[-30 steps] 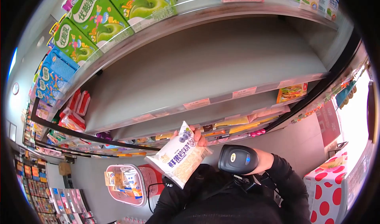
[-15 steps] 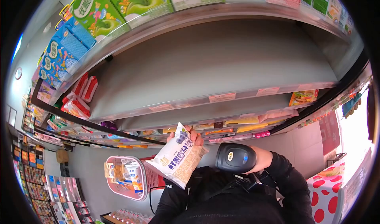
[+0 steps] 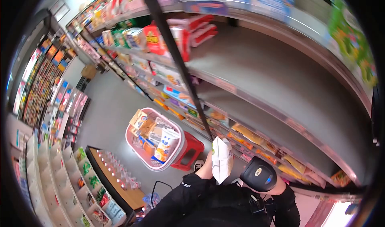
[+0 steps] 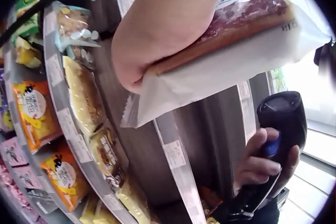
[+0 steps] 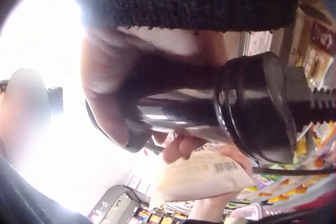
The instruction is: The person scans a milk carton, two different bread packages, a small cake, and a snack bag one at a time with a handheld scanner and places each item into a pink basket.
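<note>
In the head view my left hand (image 3: 205,171) holds a white plastic-wrapped bread pack (image 3: 221,159), seen nearly edge-on. Up close in the left wrist view, my left hand (image 4: 163,29) grips the bread pack (image 4: 210,71) by one side, and its browned crust shows through the film. My right hand (image 5: 113,71) is wrapped round the handle of a black barcode scanner (image 5: 184,98); in the left wrist view a finger lies on its blue trigger (image 4: 271,148). The scanner's head (image 3: 259,175) is right beside the pack. A printed barcode (image 5: 226,167) shows on the pack in the right wrist view.
A pink basket (image 3: 130,140) with several packaged foods stands on a red stool (image 3: 194,150) at left. Shelving with a black upright (image 3: 176,54) runs along the right. White display bins (image 3: 50,179) and a wooden-topped stand (image 3: 124,187) with bottles are at lower left. The scanner's cord (image 3: 154,193) hangs nearby.
The head view has swung left, bringing the basket nearer the middle. The bread pack has turned from face-on to nearly edge-on. Both hands keep their holds.
</note>
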{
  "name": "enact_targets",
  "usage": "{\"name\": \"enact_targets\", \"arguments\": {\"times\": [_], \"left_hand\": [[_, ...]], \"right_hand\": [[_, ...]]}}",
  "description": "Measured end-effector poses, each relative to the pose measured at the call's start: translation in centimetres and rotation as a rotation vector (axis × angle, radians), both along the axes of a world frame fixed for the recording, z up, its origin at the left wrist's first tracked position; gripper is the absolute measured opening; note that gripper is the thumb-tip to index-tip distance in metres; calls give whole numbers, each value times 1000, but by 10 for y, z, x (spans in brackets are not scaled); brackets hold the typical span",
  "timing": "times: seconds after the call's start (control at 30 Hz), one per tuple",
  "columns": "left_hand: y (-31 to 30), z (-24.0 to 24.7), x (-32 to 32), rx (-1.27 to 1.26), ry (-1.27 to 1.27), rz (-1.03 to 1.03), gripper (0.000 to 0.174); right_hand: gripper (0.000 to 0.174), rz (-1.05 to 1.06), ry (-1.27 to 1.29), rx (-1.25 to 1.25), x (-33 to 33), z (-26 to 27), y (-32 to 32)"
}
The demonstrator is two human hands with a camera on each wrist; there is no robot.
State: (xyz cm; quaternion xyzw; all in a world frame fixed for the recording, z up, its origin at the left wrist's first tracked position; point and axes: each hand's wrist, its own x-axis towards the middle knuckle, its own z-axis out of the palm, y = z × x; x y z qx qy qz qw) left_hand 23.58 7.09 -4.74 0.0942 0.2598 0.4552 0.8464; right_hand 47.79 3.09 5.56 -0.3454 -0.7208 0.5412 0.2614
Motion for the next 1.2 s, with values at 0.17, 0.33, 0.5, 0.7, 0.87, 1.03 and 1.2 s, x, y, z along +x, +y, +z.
{"name": "enact_targets", "arguments": {"times": [0.17,0.33,0.5,0.7,0.87,1.03,1.2], "left_hand": [[13,19,-68,-177,97,224,32],[24,7,-159,-301,293,439,33],[18,-20,-252,-368,320,552,40],[7,-76,-336,-359,495,756,34],[5,-93,-364,-484,429,838,29],[-1,-126,-370,-480,479,786,28],[-1,-130,-364,-486,586,773,27]], "right_hand": [[66,137,98,-193,-96,8,55],[69,227,71,-237,-198,1,109],[67,319,63,-408,-301,-31,156],[48,390,74,-570,-409,-99,191],[38,385,-78,-646,-463,-152,197],[34,243,-202,-617,-484,-200,189],[33,211,-289,-614,-486,-185,187]]}}
